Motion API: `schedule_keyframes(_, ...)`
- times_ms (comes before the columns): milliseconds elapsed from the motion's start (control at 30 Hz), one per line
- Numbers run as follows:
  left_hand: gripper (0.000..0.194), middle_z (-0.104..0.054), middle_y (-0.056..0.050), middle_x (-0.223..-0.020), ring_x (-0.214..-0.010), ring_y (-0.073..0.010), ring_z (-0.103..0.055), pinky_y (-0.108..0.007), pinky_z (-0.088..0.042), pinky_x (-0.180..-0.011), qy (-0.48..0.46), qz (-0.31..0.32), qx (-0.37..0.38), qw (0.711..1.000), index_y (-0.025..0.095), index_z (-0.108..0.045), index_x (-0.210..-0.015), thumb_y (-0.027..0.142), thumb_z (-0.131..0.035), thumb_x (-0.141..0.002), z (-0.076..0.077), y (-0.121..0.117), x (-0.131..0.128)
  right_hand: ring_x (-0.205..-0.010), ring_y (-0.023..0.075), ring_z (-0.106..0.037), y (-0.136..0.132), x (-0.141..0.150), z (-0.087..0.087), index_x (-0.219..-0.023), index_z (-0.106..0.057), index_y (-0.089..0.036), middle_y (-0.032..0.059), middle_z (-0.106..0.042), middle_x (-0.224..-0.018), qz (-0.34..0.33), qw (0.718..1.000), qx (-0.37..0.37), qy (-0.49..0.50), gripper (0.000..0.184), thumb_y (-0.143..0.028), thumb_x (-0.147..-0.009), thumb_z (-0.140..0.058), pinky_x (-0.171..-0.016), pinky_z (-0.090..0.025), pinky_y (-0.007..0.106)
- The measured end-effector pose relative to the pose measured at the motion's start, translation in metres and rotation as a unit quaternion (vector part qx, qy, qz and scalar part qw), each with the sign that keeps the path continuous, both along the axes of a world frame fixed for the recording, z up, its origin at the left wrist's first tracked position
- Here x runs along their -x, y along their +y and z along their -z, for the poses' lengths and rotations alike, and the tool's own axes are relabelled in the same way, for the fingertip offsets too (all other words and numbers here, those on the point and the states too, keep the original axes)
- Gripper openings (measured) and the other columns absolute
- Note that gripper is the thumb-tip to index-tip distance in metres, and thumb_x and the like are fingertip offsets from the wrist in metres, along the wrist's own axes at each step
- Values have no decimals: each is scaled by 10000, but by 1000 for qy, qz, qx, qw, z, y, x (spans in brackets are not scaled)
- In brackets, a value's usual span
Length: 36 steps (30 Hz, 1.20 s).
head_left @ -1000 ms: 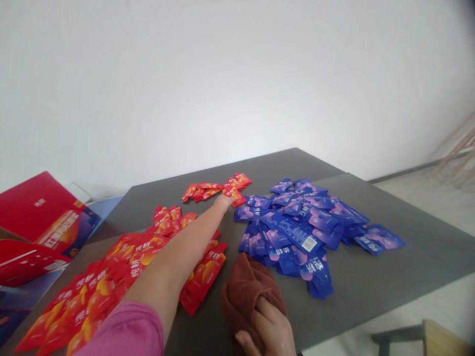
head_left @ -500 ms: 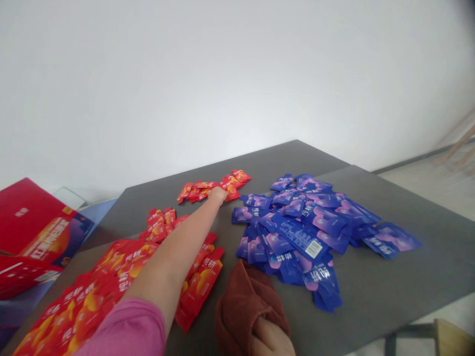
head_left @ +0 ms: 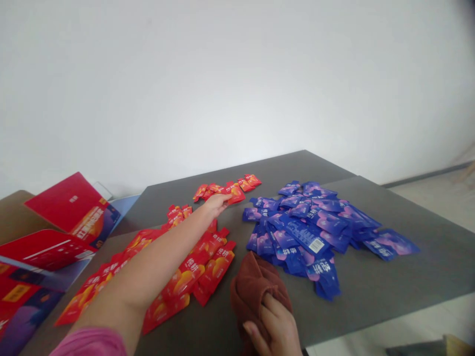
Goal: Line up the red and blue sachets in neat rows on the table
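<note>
Stretched out across the grey table, my left hand (head_left: 218, 201) pinches the near edge of a red packet (head_left: 235, 193) with orange print. That packet lies at the front of a small far row of red packets (head_left: 253, 181). Under and beside my left forearm spreads a larger heap of red packets (head_left: 189, 267), partly hidden by the arm. My right hand (head_left: 276, 324) is closed on a bunched brown cloth (head_left: 256, 284) at the table's near side. Just beyond the cloth lies a pile of blue packets (head_left: 315, 222) with pink print.
An opened red and dark-blue carton (head_left: 70, 207) stands at the left, its flaps raised beside the table (head_left: 401, 282). A white wall (head_left: 237, 89) rises behind the table. At the lower right, a blurred stool or chair part (head_left: 456, 345) shows below the table edge.
My left hand has shifted slightly among the far red packets and now has its fingers at one packet's edge. The right hand keeps the brown cloth. The camera view has swung a little.
</note>
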<state>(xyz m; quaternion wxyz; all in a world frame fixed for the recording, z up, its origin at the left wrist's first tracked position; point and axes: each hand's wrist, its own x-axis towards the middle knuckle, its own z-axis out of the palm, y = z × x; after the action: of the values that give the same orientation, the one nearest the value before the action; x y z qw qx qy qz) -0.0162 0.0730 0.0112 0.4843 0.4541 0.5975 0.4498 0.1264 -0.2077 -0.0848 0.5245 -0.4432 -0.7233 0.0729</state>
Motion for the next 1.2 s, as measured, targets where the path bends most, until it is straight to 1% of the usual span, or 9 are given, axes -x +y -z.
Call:
schedule_keyframes(200, 192, -543, 34, -657, -618, -105, -475, -226, -362, -590, 57, -21, -108, 992, 164, -600, -695, 294, -732, -745, -26, -123, 35, -964, 253, -695, -9, -8, -2, -1152, -669, -231, 88, -726, -1057, 36, 998, 12, 51, 295, -349, -914, -540, -782, -567, 342)
schedule_keyframes(300, 237, -512, 45, -620, -608, -119, -457, -238, -333, -581, 134, -16, -159, 978, 185, -561, -667, 351, -704, -758, -22, -187, 41, -1015, 277, -664, -24, -15, -19, -1160, -652, -216, 103, -701, -1085, 154, 976, 1, 155, 305, -343, -946, -476, -826, -531, 387)
schedule_keyframes(367, 263, -486, 52, -603, -584, -118, -439, -239, -324, -559, 100, -10, -140, 985, 196, -521, -658, 362, -699, -757, -14, -221, 37, -1029, 283, -642, -34, -15, -39, -1150, -645, -199, 116, -683, -1081, 198, 957, -34, 210, 334, -374, -968, -427, -854, -501, 402)
schedule_keyframes(500, 238, -540, 32, -634, -592, -137, -480, -255, -381, -570, -51, 53, -98, 992, 212, -535, -673, 345, -723, -735, 0, -267, 19, -764, 199, -662, -40, 4, -82, -970, -703, -220, 61, -695, -848, 32, 996, -61, 56, 266, -374, -951, -487, -665, -498, 285)
schedule_keyframes(567, 182, -599, 6, -694, -657, -160, -538, -272, -431, -640, -95, 88, -98, 987, 213, -587, -700, 310, -739, -719, 4, -281, 12, -717, 174, -661, -35, 14, -94, -928, -721, -210, 52, -704, -819, -19, 998, -54, -36, 227, -355, -931, -546, -625, -492, 255)
schedule_keyframes(667, 193, -612, 4, -702, -666, -151, -547, -260, -441, -657, -106, 95, -97, 985, 201, -584, -668, 269, -759, -711, 5, -296, 13, -809, 201, -671, -23, 9, -99, -929, -731, -183, 83, -716, -894, 59, 995, -33, -69, 274, -398, -924, -562, -721, -501, 281)
schedule_keyframes(833, 318, -604, 26, -696, -629, -104, -540, -212, -441, -613, -259, 62, -39, 963, 178, -505, -671, 304, -794, -711, 8, -309, 29, -883, 230, -650, -11, -20, -94, -898, -721, -189, 76, -717, -932, 145, 971, 132, 139, 405, -505, -938, -471, -785, -490, 324)
schedule_keyframes(1067, 245, -671, -13, -805, -674, -118, -621, -228, -497, -648, -372, 105, 44, 921, 163, -582, -773, 276, -793, -727, 16, -310, 28, -984, 264, -654, -22, 5, -95, -1031, -730, -197, 63, -732, -1043, -114, 861, 334, 365, 382, -508, -826, -644, -888, -503, 368)
schedule_keyframes(1200, 206, -707, -53, -932, -813, -173, -672, -267, -526, -750, -436, 155, 60, 885, 158, -664, -922, 238, -746, -751, 21, -308, 31, -979, 253, -649, -25, 9, -95, -1050, -742, -216, 52, -736, -987, -112, 852, 327, 393, 324, -440, -828, -667, -869, -511, 362)
